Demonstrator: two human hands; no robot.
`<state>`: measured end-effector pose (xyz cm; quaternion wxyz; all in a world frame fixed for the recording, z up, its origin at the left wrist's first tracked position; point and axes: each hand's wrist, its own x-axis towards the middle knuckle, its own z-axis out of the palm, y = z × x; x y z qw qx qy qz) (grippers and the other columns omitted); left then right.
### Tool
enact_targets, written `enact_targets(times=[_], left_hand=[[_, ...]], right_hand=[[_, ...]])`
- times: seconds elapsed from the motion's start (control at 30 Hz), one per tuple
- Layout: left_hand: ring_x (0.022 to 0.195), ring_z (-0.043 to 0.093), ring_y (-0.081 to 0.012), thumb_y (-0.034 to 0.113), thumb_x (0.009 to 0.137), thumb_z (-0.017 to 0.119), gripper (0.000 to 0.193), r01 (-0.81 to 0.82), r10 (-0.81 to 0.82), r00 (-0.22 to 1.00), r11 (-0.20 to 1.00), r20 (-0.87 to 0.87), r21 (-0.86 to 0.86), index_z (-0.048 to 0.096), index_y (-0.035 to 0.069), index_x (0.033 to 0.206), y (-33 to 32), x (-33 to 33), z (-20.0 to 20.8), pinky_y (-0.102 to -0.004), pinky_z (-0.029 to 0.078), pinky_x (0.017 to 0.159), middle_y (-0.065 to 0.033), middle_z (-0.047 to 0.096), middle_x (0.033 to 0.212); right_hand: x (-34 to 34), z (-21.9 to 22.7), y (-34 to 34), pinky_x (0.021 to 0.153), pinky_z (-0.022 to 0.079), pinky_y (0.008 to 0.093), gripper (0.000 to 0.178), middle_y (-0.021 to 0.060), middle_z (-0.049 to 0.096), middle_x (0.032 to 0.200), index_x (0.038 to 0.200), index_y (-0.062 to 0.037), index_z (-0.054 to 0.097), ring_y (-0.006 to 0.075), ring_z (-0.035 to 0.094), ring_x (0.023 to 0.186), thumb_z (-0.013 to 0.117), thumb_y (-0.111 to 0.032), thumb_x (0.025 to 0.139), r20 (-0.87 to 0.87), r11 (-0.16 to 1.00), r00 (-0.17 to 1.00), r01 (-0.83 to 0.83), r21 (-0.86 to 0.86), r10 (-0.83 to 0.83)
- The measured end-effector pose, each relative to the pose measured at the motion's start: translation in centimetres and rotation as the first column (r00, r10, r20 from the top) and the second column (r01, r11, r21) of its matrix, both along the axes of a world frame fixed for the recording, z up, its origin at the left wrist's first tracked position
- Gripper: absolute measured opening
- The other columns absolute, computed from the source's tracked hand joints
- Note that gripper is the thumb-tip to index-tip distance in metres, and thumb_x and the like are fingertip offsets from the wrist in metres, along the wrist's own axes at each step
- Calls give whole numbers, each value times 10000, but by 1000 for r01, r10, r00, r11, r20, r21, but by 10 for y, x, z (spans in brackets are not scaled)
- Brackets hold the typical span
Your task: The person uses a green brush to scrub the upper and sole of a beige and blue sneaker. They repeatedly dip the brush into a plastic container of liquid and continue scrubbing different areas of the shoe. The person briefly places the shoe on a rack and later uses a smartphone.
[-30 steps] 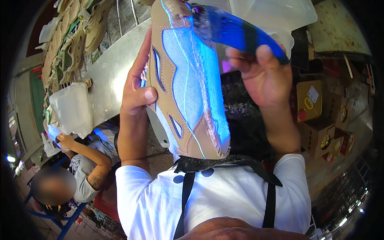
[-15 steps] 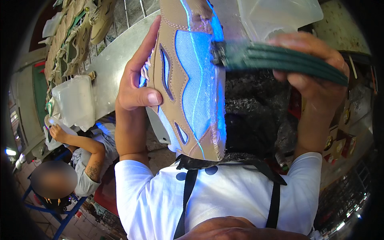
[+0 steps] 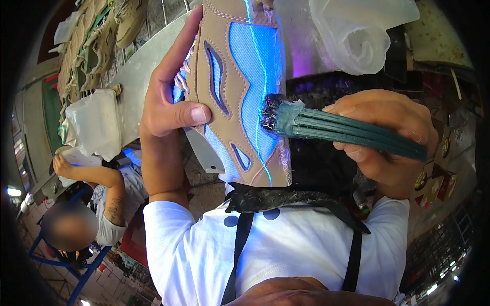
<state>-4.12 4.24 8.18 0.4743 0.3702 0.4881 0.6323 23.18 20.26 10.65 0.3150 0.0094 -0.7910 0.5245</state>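
A tan shoe upper [image 3: 222, 97] with fabric panels glowing blue is held up in front of me, its side facing me. My left hand [image 3: 176, 97] grips it by the laced edge, thumb across the tan overlay. In my right hand [image 3: 393, 130] is a green-handled brush [image 3: 347, 131]. Its dark, clumped bristles press on the lower border of the blue panel, by the bright line drawn along it. A wet-looking, whitish strip runs along that border. The shoe's far end is cut off at the picture's top.
Translucent plastic containers stand on the metal bench, one at the upper right [image 3: 357, 38] and one at the left [image 3: 94, 122]. Several tan shoes [image 3: 97, 46] hang on a rack at upper left. A co-worker's arm [image 3: 97, 176] is at the lower left.
The brush has moved down along the shoe's border toward me, and my right hand with it. The shoe has shifted slightly up. The co-worker's hand has moved slightly left.
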Motion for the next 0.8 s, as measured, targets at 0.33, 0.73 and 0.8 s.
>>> enact_targets(times=[0.33,0.73,0.8], left_hand=[[1413,492,-335,240,671,880,1211,7,-7,1000,999,8,-37,179,-48,1616,2,-4,9,-426,395,1168,-252,394,1583],[1485,383,-322,150,656,887,1237,-7,21,988,995,150,-95,137,-75,1614,7,-7,17,-401,272,1230,-250,326,1621],[1494,371,-329,139,716,844,1135,57,-53,998,995,45,-79,182,-46,1619,3,-18,8,-410,278,1234,-215,351,1622]], right_hand=[[-2,22,4,660,628,336,301,244,744,953,1081,63,673,260,763,758,769,-86,837,93,992,991,-101,74,94],[-7,26,1,659,627,336,277,228,751,915,1035,55,688,277,766,759,775,-87,813,144,992,988,-65,107,49],[-7,29,2,666,627,342,281,229,751,921,1034,51,692,278,766,760,773,-100,812,167,991,985,-67,115,48]])
